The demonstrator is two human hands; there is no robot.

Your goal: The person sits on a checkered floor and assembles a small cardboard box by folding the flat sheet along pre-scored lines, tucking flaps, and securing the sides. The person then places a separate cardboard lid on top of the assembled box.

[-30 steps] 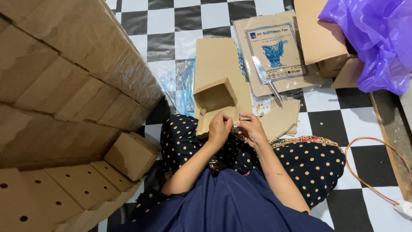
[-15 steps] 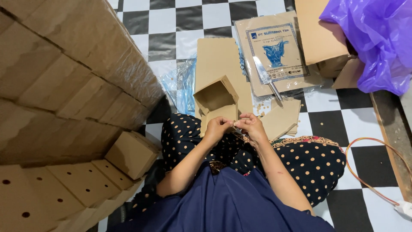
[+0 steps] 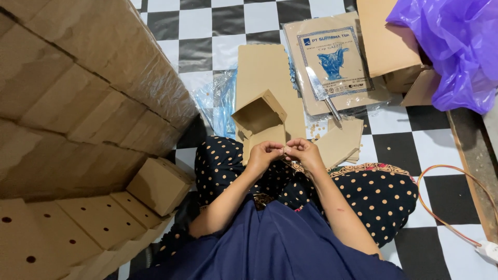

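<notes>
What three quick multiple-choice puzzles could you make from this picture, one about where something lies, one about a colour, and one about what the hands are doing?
1. Where does the knife lie?
A. On the flat printed packet on the floor
B. Inside the small open box
C. In the person's lap

2. What colour is the plastic bag at the upper right?
A. Green
B. Purple
C. White

3. How are the left hand and right hand placed?
A. Far apart, flat on the floor
B. Fingertips together, pinching something small between them
C. Each gripping a large carton

Answers:
1. A, the blade rests across the printed packet on the checkered floor.
2. B, the crumpled bag is clearly purple.
3. B, both hands meet in front of the small open cardboard box; what they pinch is too small to tell.
</notes>
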